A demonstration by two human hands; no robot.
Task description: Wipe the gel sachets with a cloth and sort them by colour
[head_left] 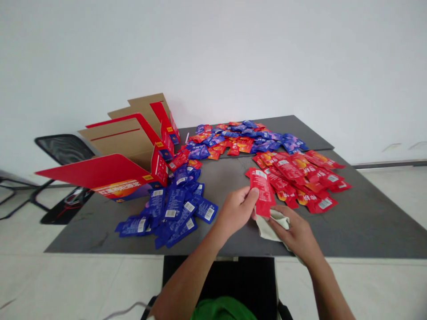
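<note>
Well, closest in view, a green shirt (pixel 222 310) shows at the bottom edge, with two bare forearms reaching over the dark grey counter (pixel 363 224). The hands are close together, joined only through what they hold. The left hand (pixel 236 210) pinches one red sachet (pixel 262 192) between thumb and fingers, while the right hand (pixel 295 234) bunches one cream cloth (pixel 271 226) against the sachet's lower end. That pinch seems to leave most of the sachet's length free for the cloth to reach.

Just beyond lie three loose heaps, probably kept apart by colour: a blue heap of sachets (pixel 173 209) to the left, a red heap of sachets (pixel 296 175) to the right, and a mixed red-and-blue band of sachets (pixel 236 140) further back. Each holds dozens, too many and too overlapped to count exactly. At the counter's far left stands one opened red-and-kraft carton (pixel 116 146), its flaps spread wide, perhaps to keep its mouth open. Past it is one black chair (pixel 63 149), and a white wall (pixel 213 58) closes the view.
</note>
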